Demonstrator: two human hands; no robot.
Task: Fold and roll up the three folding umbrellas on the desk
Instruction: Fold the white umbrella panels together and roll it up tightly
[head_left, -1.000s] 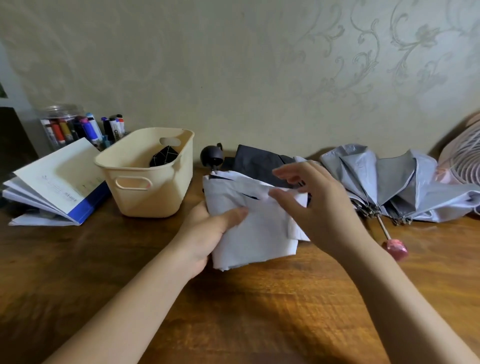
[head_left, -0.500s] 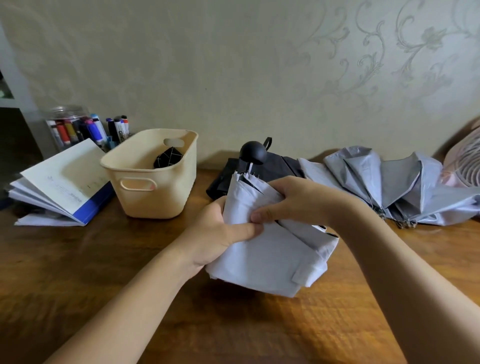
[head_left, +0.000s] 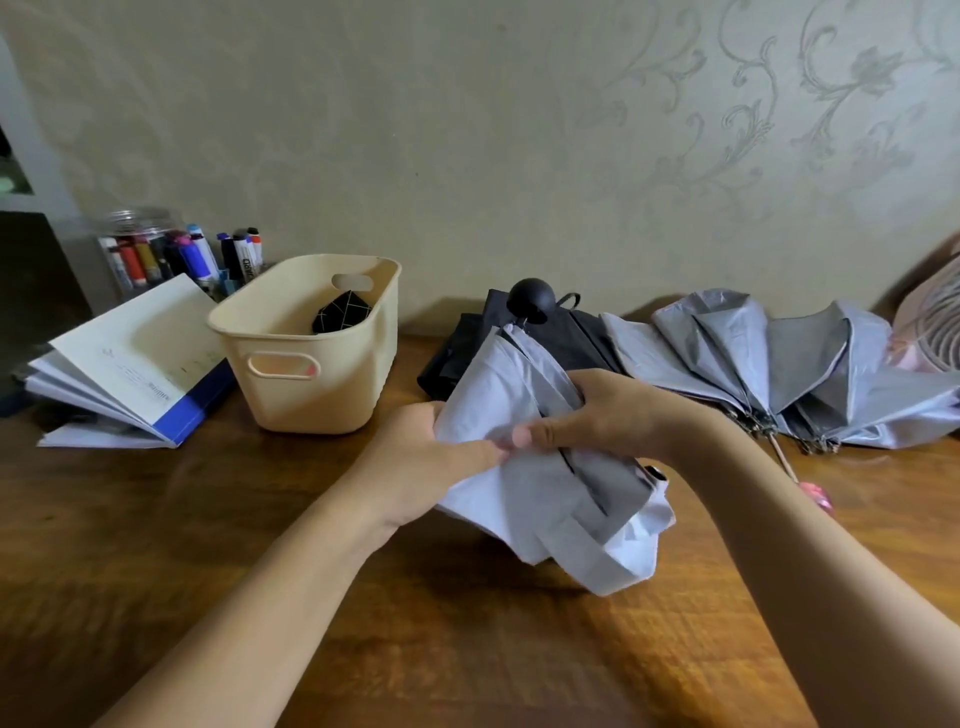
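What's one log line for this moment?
step: folding | left hand: grips white umbrella | right hand: grips it | grey umbrella: unfolded

At the back, a pale grey-green papered wall (head_left: 415, 130), plain on the left and embossed with curling floral scrolls (head_left: 841, 88) toward the upper right. Below it, set right up against it, a dark brown wooden desk (head_left: 130, 545) with strong grain and a glossy finish, soft warm sheen across the near right part, deeper shadow toward the left. At the far left edge, a dark upright block (head_left: 36, 280), perhaps a cabinet side, too cropped to tell.
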